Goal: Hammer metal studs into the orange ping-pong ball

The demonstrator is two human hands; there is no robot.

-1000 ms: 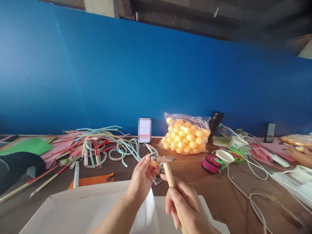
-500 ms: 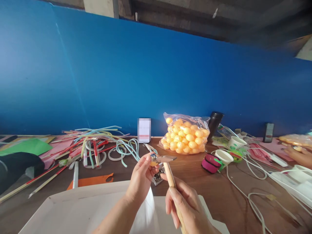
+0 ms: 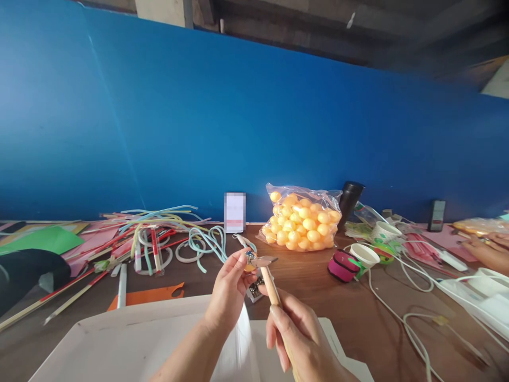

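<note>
My left hand (image 3: 228,286) pinches a small orange ball (image 3: 250,267) whose top is covered with shiny metal bits too small to make out. My right hand (image 3: 296,329) is closed around the wooden handle of a small hammer (image 3: 271,286). The metal hammer head lies against or very near the ball's right side; I cannot tell whether they touch. Partly hidden behind my hands, a little box of shiny metal pieces (image 3: 254,291) rests on the table. Below both hands is a large white cardboard sheet (image 3: 131,339).
A clear bag of orange balls (image 3: 304,225) stands behind, beside a black bottle (image 3: 350,204). Tubes and sticks (image 3: 155,233) lie at left. On the right are a magenta pouch (image 3: 342,266), paper cups (image 3: 365,255), white cables (image 3: 397,307) and another person's hand (image 3: 485,248).
The hammer and my right hand have shifted slightly left, bringing the hammer head closer to the ball. My left hand stays nearly still. The other person's hands at far right have moved.
</note>
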